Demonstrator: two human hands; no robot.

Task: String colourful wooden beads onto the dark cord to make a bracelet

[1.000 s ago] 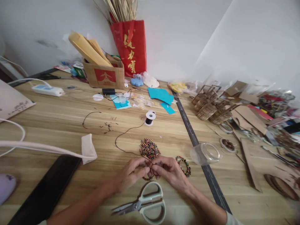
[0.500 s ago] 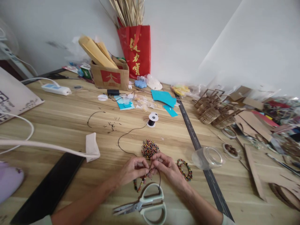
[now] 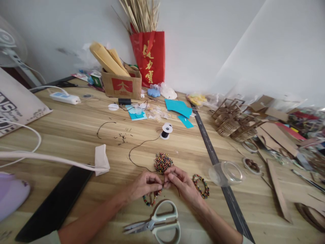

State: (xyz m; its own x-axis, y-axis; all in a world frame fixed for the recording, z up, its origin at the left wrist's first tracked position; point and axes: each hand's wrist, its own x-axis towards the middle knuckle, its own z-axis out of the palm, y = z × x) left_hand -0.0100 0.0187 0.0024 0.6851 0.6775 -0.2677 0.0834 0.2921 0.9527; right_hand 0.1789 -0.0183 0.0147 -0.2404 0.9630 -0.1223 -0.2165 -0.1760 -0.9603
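Note:
My left hand (image 3: pixel 143 185) and my right hand (image 3: pixel 180 183) meet at the fingertips over the wooden table (image 3: pixel 63 135), both pinching a thin black cord (image 3: pixel 138 145). A short run of coloured beads (image 3: pixel 150 200) hangs on that cord below my left fingers. The cord runs back to a small white spool (image 3: pixel 166 130). A heap of mixed coloured beads (image 3: pixel 163 162) lies just beyond my fingers. A finished bead bracelet (image 3: pixel 201 185) rests right of my right hand. Pale green scissors (image 3: pixel 159 222) lie close to my wrists.
A clear plastic jar (image 3: pixel 225 173) lies on its side to the right. A folded white paper (image 3: pixel 101 158), a black strip (image 3: pixel 54 203), a cardboard box (image 3: pixel 122 84), a red bag (image 3: pixel 149 59), teal paper (image 3: pixel 179 106) and wooden cut-outs (image 3: pixel 233 123) surround the work spot.
The view has shifted a little, moving everything right and down. The beaded run now hangs lower beneath my left fingers, and a loop of cord trails by my right hand.

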